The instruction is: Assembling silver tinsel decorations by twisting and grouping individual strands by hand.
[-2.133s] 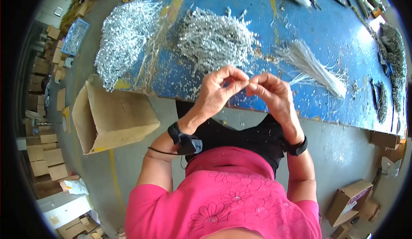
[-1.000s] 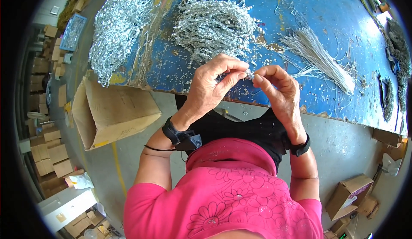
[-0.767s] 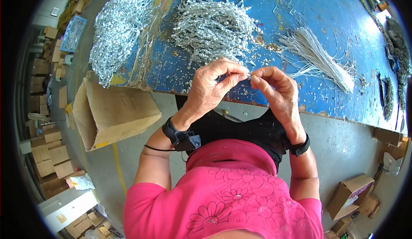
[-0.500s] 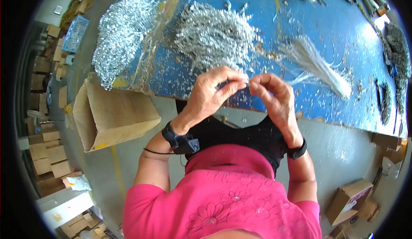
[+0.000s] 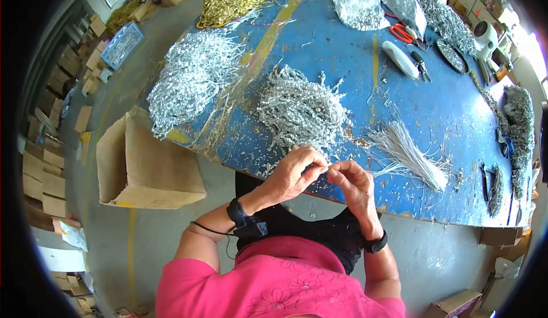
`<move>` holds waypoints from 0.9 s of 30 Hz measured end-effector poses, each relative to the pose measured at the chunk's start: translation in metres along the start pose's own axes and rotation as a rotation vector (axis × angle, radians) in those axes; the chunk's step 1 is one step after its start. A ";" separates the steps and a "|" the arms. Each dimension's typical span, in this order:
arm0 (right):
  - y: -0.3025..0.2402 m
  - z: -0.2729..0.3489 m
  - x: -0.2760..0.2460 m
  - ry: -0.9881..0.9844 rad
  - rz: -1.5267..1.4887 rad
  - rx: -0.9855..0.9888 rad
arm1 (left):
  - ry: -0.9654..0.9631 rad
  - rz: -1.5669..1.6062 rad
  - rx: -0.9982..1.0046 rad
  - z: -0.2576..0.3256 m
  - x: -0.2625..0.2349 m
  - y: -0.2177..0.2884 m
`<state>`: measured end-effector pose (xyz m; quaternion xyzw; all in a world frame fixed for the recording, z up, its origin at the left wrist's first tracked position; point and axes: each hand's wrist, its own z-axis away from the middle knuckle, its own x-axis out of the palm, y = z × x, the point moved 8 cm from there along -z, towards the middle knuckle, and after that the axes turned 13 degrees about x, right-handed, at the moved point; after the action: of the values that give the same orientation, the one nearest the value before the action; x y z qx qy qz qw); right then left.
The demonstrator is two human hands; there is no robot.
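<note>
My left hand (image 5: pixel 298 174) and my right hand (image 5: pixel 355 188) meet fingertip to fingertip at the table's near edge. Thumb and forefinger are pinched together on each; whatever lies between them is too small to make out. Just beyond my left hand spreads a heap of silver sequin-like strands (image 5: pixel 299 108). A bundle of thin whitish strands (image 5: pixel 412 155) lies to the right of my right hand, its ends fanned out toward the heap. Farther left, a second pile of shiny silver strands (image 5: pixel 195 81) reaches the table's edge.
Silver bits litter the blue table (image 5: pixel 337 50). Toward the back are a gold pile (image 5: pixel 231 1), clear plastic bags (image 5: pixel 358 7), red-handled pliers (image 5: pixel 401 33) and a smooth white elongated object (image 5: pixel 401 59). An open cardboard box (image 5: pixel 162 167) stands against the near left edge. Grey tinsel (image 5: pixel 518 130) lines the right.
The view has tilted up, so more of the table's far side shows and everything sits lower in the picture. Both hands stay pinched close together at the near edge.
</note>
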<state>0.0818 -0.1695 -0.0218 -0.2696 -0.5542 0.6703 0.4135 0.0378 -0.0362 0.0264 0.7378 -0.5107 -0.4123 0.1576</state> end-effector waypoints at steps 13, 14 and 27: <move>-0.004 -0.018 -0.004 -0.014 -0.106 0.016 | 0.021 0.205 -0.254 -0.008 0.001 -0.030; -0.004 -0.017 -0.003 -0.015 -0.076 0.024 | 0.024 0.190 -0.251 -0.006 0.001 -0.030; -0.028 0.006 0.001 0.150 0.417 -0.294 | 0.034 0.211 -0.269 -0.001 0.004 -0.021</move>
<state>0.0838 -0.1704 0.0067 -0.4840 -0.5460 0.6313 0.2627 0.0518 -0.0314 0.0113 0.6591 -0.5228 -0.4455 0.3062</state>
